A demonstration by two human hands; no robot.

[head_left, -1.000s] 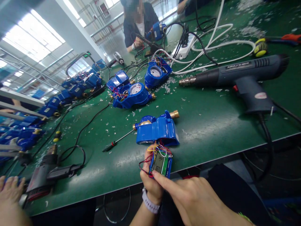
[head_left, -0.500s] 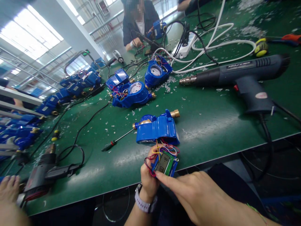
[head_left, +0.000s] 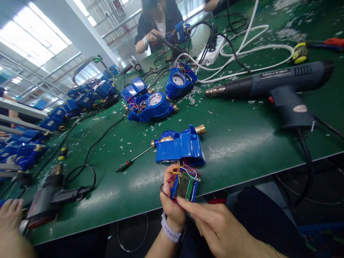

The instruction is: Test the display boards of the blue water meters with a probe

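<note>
My left hand (head_left: 170, 209), with a watch on its wrist, is closed around a small circuit board with an LCD display (head_left: 183, 186) in a blue frame. Dark segments show on its screen. Thin coloured wires (head_left: 185, 170) run from the board's top into a blue water meter (head_left: 180, 147), which lies on its side just beyond. My right hand (head_left: 217, 220) stretches its index finger to the board's lower corner, by the red wire; the other fingers are loosely bent and partly hidden. A screwdriver (head_left: 134, 158) lies left of the meter, its tip beside the brass fitting.
A heat gun (head_left: 279, 82) lies at the right, another (head_left: 47, 197) at the left near another person's hand (head_left: 10, 218). More water meters (head_left: 156, 102) stand beyond, with several at the far left. A power strip (head_left: 211, 52) and cables lie behind. A co-worker (head_left: 158, 25) sits opposite.
My left hand and the board have tilted slightly; the display looks darker. My right index finger stays at its corner. The co-worker opposite has raised a hand.
</note>
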